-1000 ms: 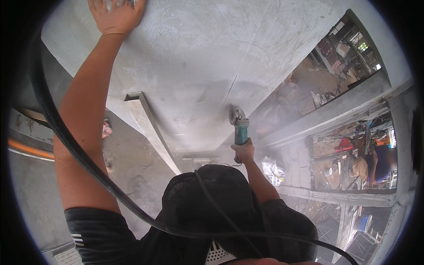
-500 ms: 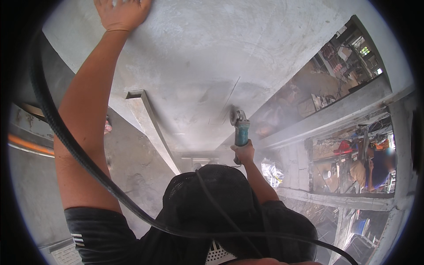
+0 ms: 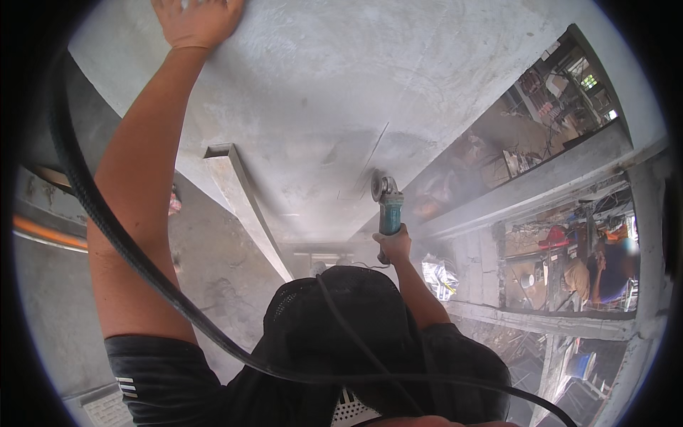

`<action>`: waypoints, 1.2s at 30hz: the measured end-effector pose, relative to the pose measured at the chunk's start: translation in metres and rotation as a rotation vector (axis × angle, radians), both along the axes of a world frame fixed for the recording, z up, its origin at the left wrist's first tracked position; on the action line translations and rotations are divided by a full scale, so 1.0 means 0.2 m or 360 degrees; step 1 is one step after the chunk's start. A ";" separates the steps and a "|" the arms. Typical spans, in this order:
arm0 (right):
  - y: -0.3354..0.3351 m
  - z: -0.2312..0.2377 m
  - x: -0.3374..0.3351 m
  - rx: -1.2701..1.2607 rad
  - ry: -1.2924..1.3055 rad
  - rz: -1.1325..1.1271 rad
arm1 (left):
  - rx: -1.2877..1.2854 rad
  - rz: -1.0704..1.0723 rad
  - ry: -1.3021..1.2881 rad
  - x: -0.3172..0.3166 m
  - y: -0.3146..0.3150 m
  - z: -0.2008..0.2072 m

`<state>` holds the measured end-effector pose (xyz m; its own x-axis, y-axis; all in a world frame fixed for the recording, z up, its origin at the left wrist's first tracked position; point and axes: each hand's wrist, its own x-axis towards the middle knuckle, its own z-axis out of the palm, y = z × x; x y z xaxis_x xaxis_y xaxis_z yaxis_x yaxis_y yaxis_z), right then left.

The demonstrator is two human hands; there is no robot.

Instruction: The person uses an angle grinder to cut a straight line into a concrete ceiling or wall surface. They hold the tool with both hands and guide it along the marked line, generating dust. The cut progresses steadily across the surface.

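My right hand [image 3: 395,245] is wrapped round the handle of a teal angle grinder [image 3: 390,215]. The disc [image 3: 376,186] of the grinder stands against or very close to a broad, pale grey, smooth-faced slab [image 3: 306,92]; I cannot tell if it touches. A thin straight line [image 3: 377,146] runs up the slab just beyond the disc. High at the upper left, my left hand [image 3: 199,25] lies flat on the same slab, holding nothing, with its fingertips cut off by the picture's edge. Pale dust hangs around the grinder.
A hollow square bar [image 3: 245,203] slants along the slab's left side. A thick black cable [image 3: 178,302] crosses in front of my left arm and a black cap [image 3: 334,306]. To the right are grey beams [image 3: 526,192], a crumpled silvery bag [image 3: 439,276] and another person [image 3: 613,274] among clutter.
The grinder and my right hand have shifted very slightly, and the dust by the disc looks thinner. My left hand stays in place on the slab.
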<state>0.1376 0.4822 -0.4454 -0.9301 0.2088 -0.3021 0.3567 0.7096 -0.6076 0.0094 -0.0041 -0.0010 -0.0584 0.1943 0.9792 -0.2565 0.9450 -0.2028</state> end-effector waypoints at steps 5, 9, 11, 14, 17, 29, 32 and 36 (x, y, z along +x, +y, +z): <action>0.00 -0.01 0.00 -0.0023 0.0018 -0.0004 | -0.0016 0.0015 0.0022 -0.01 -0.01 0.00; 0.00 -0.01 -0.01 -0.0038 0.0019 -0.0002 | -0.0021 0.0037 0.0020 -0.01 -0.01 0.00; -0.01 -0.01 -0.01 -0.0020 0.0009 -0.0011 | -0.0017 0.0043 0.0015 -0.01 -0.01 -0.01; -0.02 0.00 -0.02 -0.0009 0.0005 -0.0018 | -0.0025 0.0040 0.0018 -0.01 -0.01 0.00; -0.03 0.01 -0.02 -0.0007 -0.0010 -0.0039 | -0.0039 0.0031 0.0026 -0.01 -0.02 0.00; -0.05 -0.04 -0.06 0.0012 -0.0039 -0.0041 | -0.0035 -0.0036 0.0052 -0.01 -0.02 0.00; -0.05 -0.04 -0.07 0.0046 -0.0039 -0.0036 | -0.0037 -0.0060 0.0061 -0.01 -0.02 0.00; -0.05 -0.06 -0.08 0.0079 -0.0018 -0.0034 | -0.0058 -0.0093 0.0079 -0.01 -0.02 0.01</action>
